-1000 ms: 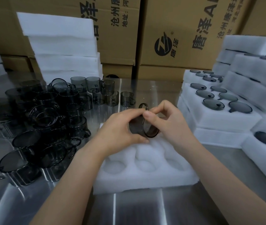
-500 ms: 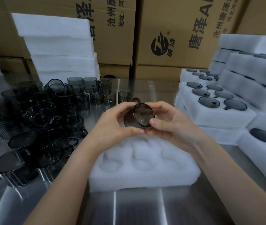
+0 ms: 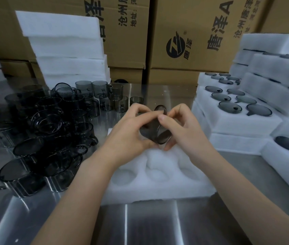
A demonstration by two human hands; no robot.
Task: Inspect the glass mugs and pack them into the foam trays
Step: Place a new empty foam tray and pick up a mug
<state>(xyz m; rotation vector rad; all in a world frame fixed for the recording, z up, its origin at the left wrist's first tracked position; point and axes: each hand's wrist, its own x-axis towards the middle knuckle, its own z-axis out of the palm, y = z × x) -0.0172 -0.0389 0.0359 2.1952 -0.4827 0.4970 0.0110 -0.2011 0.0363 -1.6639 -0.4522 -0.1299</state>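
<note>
Both hands, left hand (image 3: 129, 133) and right hand (image 3: 186, 131), pinch the smoky mug (image 3: 153, 132) between fingertips; a slip drops it onto the foam tray (image 3: 158, 184) below.

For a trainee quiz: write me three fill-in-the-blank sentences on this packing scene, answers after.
1. The smoky glass mug is held by ____ hands.
2. The foam tray under the hands has ____ mugs in its visible pockets.
3. The unpacked mugs stand on the person's ____ side.
Answers: both; no; left
</note>
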